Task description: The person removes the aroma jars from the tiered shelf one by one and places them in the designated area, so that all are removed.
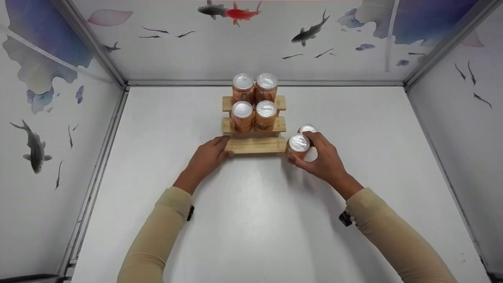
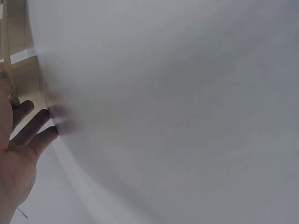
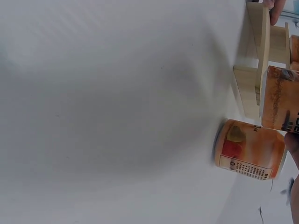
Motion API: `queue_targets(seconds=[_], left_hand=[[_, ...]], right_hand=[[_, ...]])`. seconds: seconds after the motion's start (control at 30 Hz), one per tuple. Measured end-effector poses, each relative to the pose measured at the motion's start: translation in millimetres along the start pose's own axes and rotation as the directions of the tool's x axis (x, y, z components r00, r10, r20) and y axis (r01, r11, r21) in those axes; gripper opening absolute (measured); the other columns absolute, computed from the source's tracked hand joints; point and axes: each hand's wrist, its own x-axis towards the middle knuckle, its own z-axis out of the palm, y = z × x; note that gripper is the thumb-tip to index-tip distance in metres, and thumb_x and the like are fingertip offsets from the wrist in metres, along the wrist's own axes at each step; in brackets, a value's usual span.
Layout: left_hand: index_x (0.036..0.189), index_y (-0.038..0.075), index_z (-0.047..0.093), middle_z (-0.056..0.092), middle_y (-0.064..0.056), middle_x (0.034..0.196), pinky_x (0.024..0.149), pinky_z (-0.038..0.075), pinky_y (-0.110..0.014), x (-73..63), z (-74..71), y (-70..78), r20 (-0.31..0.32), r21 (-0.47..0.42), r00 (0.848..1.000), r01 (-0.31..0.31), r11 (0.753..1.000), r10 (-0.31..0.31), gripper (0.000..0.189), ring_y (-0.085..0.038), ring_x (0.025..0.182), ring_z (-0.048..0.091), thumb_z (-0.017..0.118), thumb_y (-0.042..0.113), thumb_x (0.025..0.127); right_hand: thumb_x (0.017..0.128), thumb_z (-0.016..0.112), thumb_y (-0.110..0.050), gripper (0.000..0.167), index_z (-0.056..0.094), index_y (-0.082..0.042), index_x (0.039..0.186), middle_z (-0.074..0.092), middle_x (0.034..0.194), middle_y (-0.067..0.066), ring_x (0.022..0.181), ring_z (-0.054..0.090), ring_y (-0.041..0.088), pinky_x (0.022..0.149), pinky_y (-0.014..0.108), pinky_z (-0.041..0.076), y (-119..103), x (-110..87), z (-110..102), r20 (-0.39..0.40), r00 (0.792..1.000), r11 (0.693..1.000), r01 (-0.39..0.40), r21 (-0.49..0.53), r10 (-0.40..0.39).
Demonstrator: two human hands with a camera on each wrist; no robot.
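Observation:
A stepped wooden rack (image 1: 255, 146) stands at the table's middle, two orange cans (image 1: 243, 92) on its top step and two cans (image 1: 265, 116) on the middle one. My left hand (image 1: 208, 154) holds the left end of the bare lowest step, thumb in front; its fingers (image 2: 33, 128) reach down beside the wood in the left wrist view. My right hand (image 1: 328, 159) grips an orange can (image 1: 298, 145) by its sides at that step's right end. In the right wrist view this can (image 3: 280, 100) is raised off the table. Another can (image 3: 250, 150) stands on the table behind it.
The white table (image 1: 251, 220) is bounded by a back wall (image 1: 165, 59) and side walls with painted fish. A metal rail (image 1: 177, 83) runs along the table's far edge. Dark devices (image 1: 346, 218) are strapped at both wrists.

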Motion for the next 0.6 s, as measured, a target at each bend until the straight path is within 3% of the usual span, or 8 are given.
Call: queue_targets(seconds=[0.37,0.6], left_hand=[[0.169,0.010,0.047,0.058,-0.017,0.164,0.124,0.050,-0.054,-2.0,3.3,-0.3,0.020,-0.001,1.000,0.022,1.000,-0.022,0.072,-0.040,0.150,0.059,0.053,0.056,0.113],[0.168,0.010,0.048,0.059,-0.017,0.163,0.123,0.050,-0.054,-1.6,2.4,-1.4,-0.007,-0.002,1.000,0.007,1.000,-0.007,0.071,-0.040,0.149,0.060,0.054,0.055,0.113]], right_hand=[[0.084,0.098,-0.020,0.073,0.060,0.006,0.141,0.070,0.123,0.021,0.108,0.076,0.031,0.086,0.054,0.067,11.7,-15.1,-10.9,0.005,1.000,1.000,-0.006,-0.029,0.006],[0.082,0.099,-0.018,0.073,0.060,0.005,0.140,0.069,0.123,0.020,0.108,0.076,0.031,0.085,0.054,0.067,21.7,-21.9,-19.3,0.006,1.000,0.999,-0.024,-0.034,0.024]])
